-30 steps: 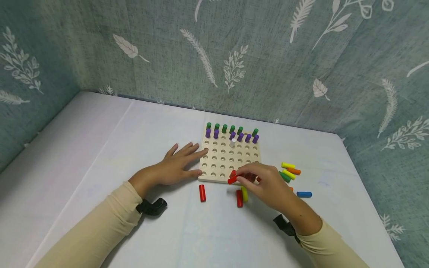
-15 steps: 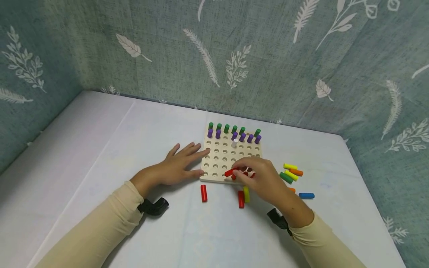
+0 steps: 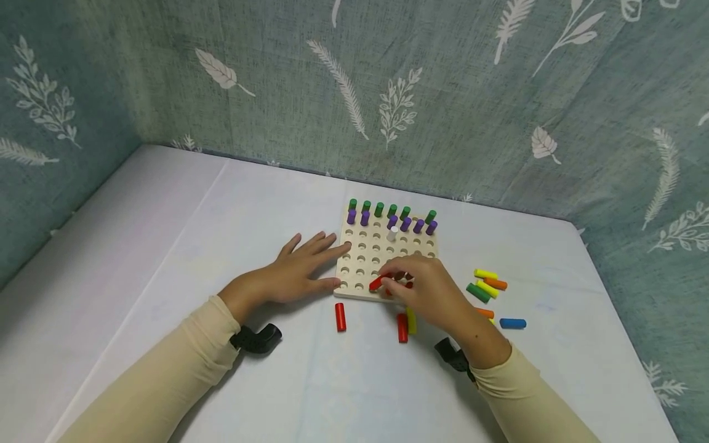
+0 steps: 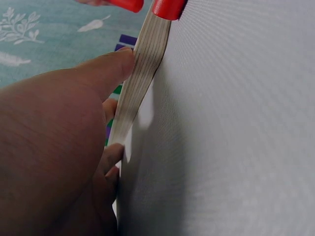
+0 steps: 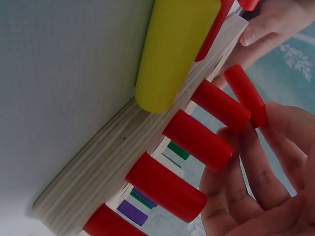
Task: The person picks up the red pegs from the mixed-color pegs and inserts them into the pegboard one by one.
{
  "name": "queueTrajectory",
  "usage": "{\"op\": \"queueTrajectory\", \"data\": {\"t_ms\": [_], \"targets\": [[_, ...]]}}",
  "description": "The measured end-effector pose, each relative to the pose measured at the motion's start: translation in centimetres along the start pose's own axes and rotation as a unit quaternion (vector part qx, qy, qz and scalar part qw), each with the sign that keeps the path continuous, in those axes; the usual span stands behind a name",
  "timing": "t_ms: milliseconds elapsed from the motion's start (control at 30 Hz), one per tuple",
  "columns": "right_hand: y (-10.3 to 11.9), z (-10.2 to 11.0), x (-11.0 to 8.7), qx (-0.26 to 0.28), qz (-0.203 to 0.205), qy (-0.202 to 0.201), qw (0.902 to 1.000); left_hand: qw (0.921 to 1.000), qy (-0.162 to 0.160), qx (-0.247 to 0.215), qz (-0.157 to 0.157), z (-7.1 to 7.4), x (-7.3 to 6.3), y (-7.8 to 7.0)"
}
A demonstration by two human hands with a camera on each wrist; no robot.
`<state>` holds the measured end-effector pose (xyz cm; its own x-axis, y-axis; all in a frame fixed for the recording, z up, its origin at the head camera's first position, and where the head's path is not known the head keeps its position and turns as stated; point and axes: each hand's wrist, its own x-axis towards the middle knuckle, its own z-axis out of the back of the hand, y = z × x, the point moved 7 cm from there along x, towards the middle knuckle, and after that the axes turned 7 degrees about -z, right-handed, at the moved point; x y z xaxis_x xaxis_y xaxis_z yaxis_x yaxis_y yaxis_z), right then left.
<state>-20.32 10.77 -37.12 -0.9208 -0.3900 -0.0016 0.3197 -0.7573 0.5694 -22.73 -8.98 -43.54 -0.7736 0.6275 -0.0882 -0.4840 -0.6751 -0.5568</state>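
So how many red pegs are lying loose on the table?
2, both in front of the board: one red peg toward the left hand, the other red peg beside a yellow peg; the right hand may hide more.

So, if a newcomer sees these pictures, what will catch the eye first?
Probably the green pegs and purple pegs, standing in two rows at the far side of the pale pegboard. Next, perhaps, the red peg that the right hand pinches over the near side, while the left hand lies spread at the left edge.

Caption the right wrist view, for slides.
Right hand pinching a red peg beside a row of red pegs in the board; yellow peg in foreground.
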Motion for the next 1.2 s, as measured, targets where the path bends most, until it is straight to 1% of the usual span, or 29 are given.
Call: {"op": "queueTrajectory", "data": {"t_ms": [167,267,367,600,867,1000,1200], "targets": [[0.08,-0.11,0.06,0.002,-0.006,0.011,0.9999,1.0,0.004,-0.001,0.003,0.11,0.12,-0.06],[-0.03,-0.04,0.03,-0.001,-0.011,0.006,0.9999,1.0,0.005,-0.001,0.002,0.15,0.13,-0.17],[-0.06,-0.04,0.06,-0.004,-0.007,0.0,1.0,1.0,0.002,-0.002,0.001,0.23,0.15,-0.29],[-0.2,-0.44,-0.01,-0.011,-0.008,0.007,0.9999,0.9999,0.008,0.0,0.008,0.04,0.11,-0.18],[-0.23,-0.53,-0.14,-0.016,0.006,-0.005,0.9998,0.9999,0.007,-0.003,0.009,0.0,0.1,-0.15],[-0.37,-0.61,-0.18,-0.025,0.005,-0.005,0.9997,0.9999,0.009,-0.001,0.009,-0.18,0.14,-0.05],[-0.4,-0.54,-0.18,-0.041,0.004,-0.006,0.9991,0.9999,0.005,0.002,0.01,-0.01,0.18,-0.12]]}}
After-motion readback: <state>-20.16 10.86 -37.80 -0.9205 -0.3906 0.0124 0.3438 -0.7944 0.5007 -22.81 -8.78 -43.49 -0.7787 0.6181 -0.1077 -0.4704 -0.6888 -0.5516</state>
